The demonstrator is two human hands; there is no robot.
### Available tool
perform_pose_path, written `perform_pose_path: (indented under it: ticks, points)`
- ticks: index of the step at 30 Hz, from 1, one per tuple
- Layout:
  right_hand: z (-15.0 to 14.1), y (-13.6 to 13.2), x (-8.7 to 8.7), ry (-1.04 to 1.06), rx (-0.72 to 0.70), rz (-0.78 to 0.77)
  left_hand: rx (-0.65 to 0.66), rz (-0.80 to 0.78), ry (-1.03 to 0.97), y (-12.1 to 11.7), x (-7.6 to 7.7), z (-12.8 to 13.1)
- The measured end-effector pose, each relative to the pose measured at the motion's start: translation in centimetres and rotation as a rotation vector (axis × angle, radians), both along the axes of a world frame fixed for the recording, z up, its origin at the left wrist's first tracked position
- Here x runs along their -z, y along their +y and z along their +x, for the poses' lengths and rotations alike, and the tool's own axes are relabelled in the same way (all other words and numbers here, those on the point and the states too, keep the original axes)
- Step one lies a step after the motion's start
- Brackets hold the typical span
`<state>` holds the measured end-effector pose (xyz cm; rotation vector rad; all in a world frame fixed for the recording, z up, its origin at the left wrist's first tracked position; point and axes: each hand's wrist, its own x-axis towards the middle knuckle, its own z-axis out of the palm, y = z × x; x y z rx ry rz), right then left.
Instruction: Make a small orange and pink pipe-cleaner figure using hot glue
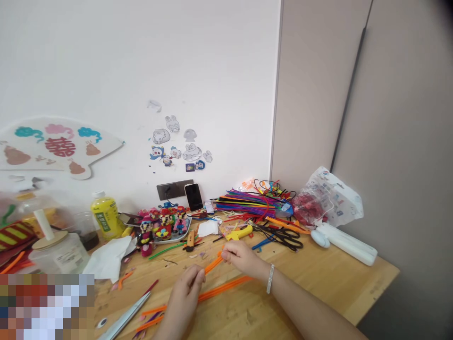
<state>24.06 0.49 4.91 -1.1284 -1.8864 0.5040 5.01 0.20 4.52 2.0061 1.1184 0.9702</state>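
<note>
An orange pipe cleaner (pixel 213 264) stretches between my two hands above the wooden table. My left hand (pixel 186 287) is closed on its lower end, thumb against the bent fingers. At the other end, my right hand (pixel 242 258) pinches it between thumb and forefinger; a silvery bracelet circles that wrist. Longer orange pipe cleaners (pixel 226 287) lie on the tabletop beneath, partly hidden behind my left hand and forearm. Metal scissors (pixel 127 314) rest to the left of my left hand. Just beyond my right hand is a yellow-handled tool (pixel 239 232).
Bundled coloured pipe cleaners (pixel 244 204) lie by the wall, near black-handled scissors (pixel 283 236). Small figures (pixel 165 224) stand on a tray beside a phone (pixel 193 197). A yellow bottle (pixel 106 217) and a lidded jar (pixel 58 252) are left; a white device (pixel 348 243) is right.
</note>
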Motion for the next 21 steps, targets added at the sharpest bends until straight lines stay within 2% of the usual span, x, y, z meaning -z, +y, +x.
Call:
perform_pose_path:
  ticks: [2,6,14,17,21]
  points:
    - [-0.06,-0.03,0.07,-0.005,0.017,0.021,-0.005,-0.030,-0.010,0.07,0.23,0.02]
    - [-0.25,-0.34,-0.07,0.079,-0.009,-0.034,0.009,-0.090,-0.020,0.61,0.61,0.02]
    - [-0.45,-0.51,-0.41,0.010,0.022,0.037,-0.053,-0.040,-0.031,0.57,0.27,-0.01]
    - [-0.44,-0.58,-0.66,0.056,0.026,-0.036,-0.069,-0.005,-0.012,0.23,-0.12,0.03]
    - [-0.56,-0.63,-0.76,0.175,0.001,-0.209,-0.085,0.092,0.014,0.28,-0.13,-0.08]
